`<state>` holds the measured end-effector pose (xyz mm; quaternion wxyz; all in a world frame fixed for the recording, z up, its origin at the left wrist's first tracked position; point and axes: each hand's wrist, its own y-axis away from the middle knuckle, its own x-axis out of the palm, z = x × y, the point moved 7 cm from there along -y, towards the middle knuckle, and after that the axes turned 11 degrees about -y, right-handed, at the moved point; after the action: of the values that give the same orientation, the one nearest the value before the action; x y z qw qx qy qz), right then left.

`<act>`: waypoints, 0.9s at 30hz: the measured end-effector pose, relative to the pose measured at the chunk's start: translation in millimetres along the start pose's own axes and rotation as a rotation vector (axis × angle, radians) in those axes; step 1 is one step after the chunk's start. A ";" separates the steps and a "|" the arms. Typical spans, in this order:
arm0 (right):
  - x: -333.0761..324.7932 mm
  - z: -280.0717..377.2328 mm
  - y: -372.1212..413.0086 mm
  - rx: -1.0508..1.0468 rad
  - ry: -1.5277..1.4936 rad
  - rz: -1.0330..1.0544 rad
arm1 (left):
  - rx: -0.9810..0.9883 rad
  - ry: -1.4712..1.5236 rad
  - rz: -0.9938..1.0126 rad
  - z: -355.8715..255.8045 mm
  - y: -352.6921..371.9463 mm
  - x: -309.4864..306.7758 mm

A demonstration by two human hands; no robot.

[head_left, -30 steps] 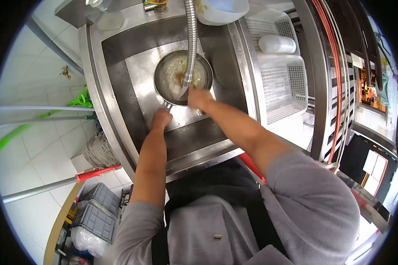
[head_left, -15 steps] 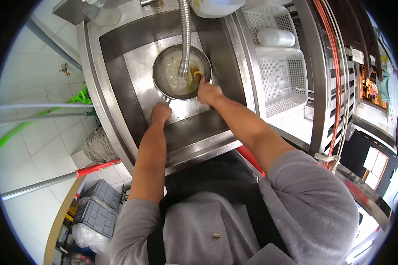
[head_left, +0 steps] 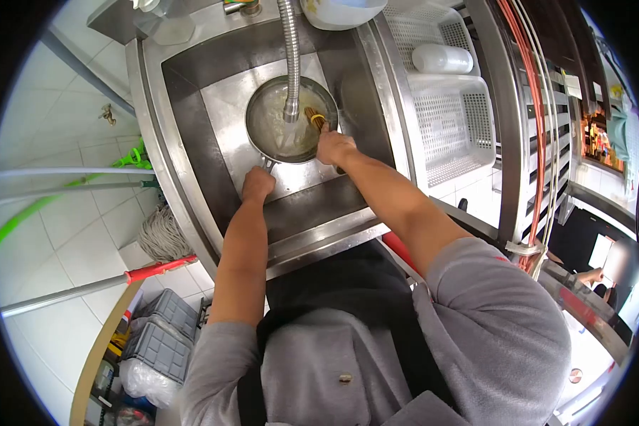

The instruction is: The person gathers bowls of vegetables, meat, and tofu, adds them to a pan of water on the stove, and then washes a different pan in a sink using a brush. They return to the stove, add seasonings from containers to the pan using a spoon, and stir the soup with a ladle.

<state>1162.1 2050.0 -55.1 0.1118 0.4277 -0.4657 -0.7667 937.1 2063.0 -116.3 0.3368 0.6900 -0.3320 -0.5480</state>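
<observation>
You are standing at a steel sink [head_left: 192,92]. Your left hand [head_left: 257,183] is clenching around the handle of the pan [head_left: 266,124], low in the basin near the front wall. The pan is sitting on the sink floor, round and holding cloudy water. Your right hand [head_left: 334,147] is gripping a brown brush [head_left: 315,118] with a yellow band, and it is pressing the tip inside the pan's right rim. A flexible faucet hose [head_left: 290,57] is hanging over the pan, with its nozzle just beside the brush. White perforated baskets [head_left: 454,121] are sitting right of the sink, with a white container [head_left: 444,59] in the far one. A mop [head_left: 156,238] and grey crates [head_left: 156,334] are lying on the floor to the left.
</observation>
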 end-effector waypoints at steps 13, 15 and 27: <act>48.3 3.7 44.4 -0.099 0.292 0.288 | -0.012 -0.038 -0.065 0.7 16.3 -5.9; 18.6 -13.8 26.6 -0.084 0.250 0.196 | -0.016 -0.041 -0.095 -1.1 20.4 -5.6; 59.2 15.2 27.6 -0.334 0.332 0.420 | -0.037 -0.089 -0.116 -2.1 21.3 -5.2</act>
<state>1108.3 2010.7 -62.4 0.4107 0.4173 -0.3868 -0.7124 936.3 2055.7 -95.5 0.3021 0.6766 -0.2959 -0.6028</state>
